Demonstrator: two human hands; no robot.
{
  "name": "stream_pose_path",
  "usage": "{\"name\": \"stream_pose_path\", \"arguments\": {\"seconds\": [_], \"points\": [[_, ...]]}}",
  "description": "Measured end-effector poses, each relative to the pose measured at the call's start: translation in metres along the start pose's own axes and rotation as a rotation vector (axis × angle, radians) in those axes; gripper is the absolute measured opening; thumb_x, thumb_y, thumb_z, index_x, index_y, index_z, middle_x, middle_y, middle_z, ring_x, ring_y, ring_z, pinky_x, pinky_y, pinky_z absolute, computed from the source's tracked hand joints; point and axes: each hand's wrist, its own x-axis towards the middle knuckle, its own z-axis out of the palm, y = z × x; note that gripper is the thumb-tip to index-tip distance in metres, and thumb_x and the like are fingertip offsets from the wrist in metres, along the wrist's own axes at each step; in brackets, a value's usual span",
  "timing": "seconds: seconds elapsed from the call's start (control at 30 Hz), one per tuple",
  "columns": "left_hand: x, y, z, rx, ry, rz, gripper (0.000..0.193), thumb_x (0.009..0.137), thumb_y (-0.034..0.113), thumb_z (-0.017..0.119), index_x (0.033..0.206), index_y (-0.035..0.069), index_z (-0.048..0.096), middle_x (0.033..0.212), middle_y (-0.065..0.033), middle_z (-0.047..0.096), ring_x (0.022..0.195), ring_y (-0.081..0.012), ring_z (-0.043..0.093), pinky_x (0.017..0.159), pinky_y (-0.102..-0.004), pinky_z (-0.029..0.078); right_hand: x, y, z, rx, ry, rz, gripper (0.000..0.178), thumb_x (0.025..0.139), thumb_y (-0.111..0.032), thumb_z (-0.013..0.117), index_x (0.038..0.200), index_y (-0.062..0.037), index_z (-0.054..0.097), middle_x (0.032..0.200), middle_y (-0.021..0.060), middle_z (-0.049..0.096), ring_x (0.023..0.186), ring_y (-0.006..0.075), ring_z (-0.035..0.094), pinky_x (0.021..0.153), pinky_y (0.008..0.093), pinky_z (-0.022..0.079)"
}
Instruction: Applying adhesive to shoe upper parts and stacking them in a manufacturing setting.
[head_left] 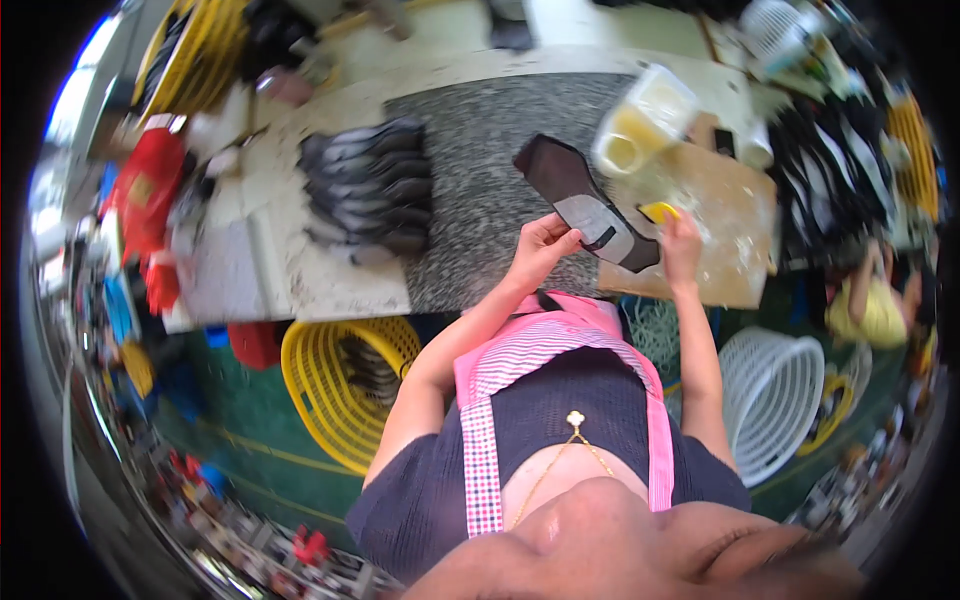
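Over the table, my left hand (545, 245) pinches the edge of a flat dark shoe-upper piece (552, 168) that carries a grey patch with a small black rectangle. To its right, my closed right hand (682, 245) grips a small yellow tool (657, 212), its tip close to the piece's edge; whether they touch I cannot tell. Just beyond both hands, a cut-open whitish plastic container (668, 98) with yellowish contents lies over the edge of a stained brown board (735, 215). Dark and grey shoe-upper pieces (365, 185) are laid overlapping at the left.
A speckled grey mat (465, 170) covers the table's middle. Below the edge stand a yellow basket (310, 385) with dark pieces inside and a white basket (770, 400). More dark pieces (830, 180) lie at the right, near another person in yellow (870, 305). Red bags (150, 190) sit far left.
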Motion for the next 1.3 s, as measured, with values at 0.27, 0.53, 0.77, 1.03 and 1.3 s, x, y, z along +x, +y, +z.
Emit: {"name": "stream_pose_path", "arguments": {"seconds": [0.27, 0.53, 0.77, 1.03, 1.3], "points": [[-0.149, 0.032, -0.146, -0.425, 0.591, 0.362, 0.030, 0.086, 0.003, 0.056, 0.115, 0.008, 0.052, 0.101, -0.0022, 0.060, 0.089, -0.0150, 0.061, 0.080, -0.0346, 0.054, 0.003, 0.019, -0.008, 0.299, -0.003, 0.213, 0.022, 0.092, -0.020, 0.055, 0.086, 0.0005, 0.061, 0.062, 0.0056, 0.058, 0.055, 0.0124, 0.053, 0.053, 0.0287, 0.042], [-0.182, 0.022, -0.275, -0.399, 0.846, 0.306, 0.023, 0.091, 0.004, 0.048, 0.114, 0.009, 0.051, 0.099, -0.0031, 0.062, 0.084, -0.0147, 0.062, 0.075, -0.0331, 0.054, 0.021, -0.004, -0.002, 0.231, -0.042, 0.053, 0.023, 0.092, -0.021, 0.056, 0.083, -0.0002, 0.061, 0.062, 0.0041, 0.058, 0.056, 0.0102, 0.053, 0.053, 0.0272, 0.041], [-0.132, 0.020, -0.303, -0.428, 1.020, 0.088, 0.013, 0.086, -0.003, 0.051, 0.089, 0.008, 0.045, 0.078, -0.0064, 0.050, 0.069, -0.0182, 0.050, 0.061, -0.0353, 0.044, 0.023, 0.003, 0.001, 0.303, -0.016, 0.143, 0.022, 0.092, -0.019, 0.056, 0.087, 0.0010, 0.062, 0.068, 0.0073, 0.063, 0.058, 0.0131, 0.057, 0.055, 0.0280, 0.043], [-0.149, 0.056, -0.271, 0.355, 1.488, 0.112, 0.050, 0.083, -0.001, 0.040, 0.133, 0.001, 0.034, 0.122, -0.0197, 0.044, 0.110, -0.0279, 0.047, 0.094, -0.0399, 0.040, 0.079, -0.041, 0.027, 0.375, 0.105, 0.089, 0.019, 0.093, -0.015, 0.051, 0.088, 0.0019, 0.059, 0.072, 0.0147, 0.063, 0.064, 0.0278, 0.062, 0.059, 0.0356, 0.046], [0.044, 0.112, -0.142, 0.891, 0.853, 0.465, 0.030, 0.084, 0.011, 0.060, 0.112, 0.001, 0.054, 0.099, -0.0105, 0.055, 0.088, -0.0190, 0.055, 0.079, -0.0307, 0.045, 0.071, -0.026, 0.003, -0.008, -0.076, 0.344, 0.050, 0.094, -0.043, 0.041, 0.071, -0.0045, 0.064, 0.066, 0.0173, 0.061, 0.069, 0.0369, 0.060, 0.061, 0.0451, 0.043]]}}
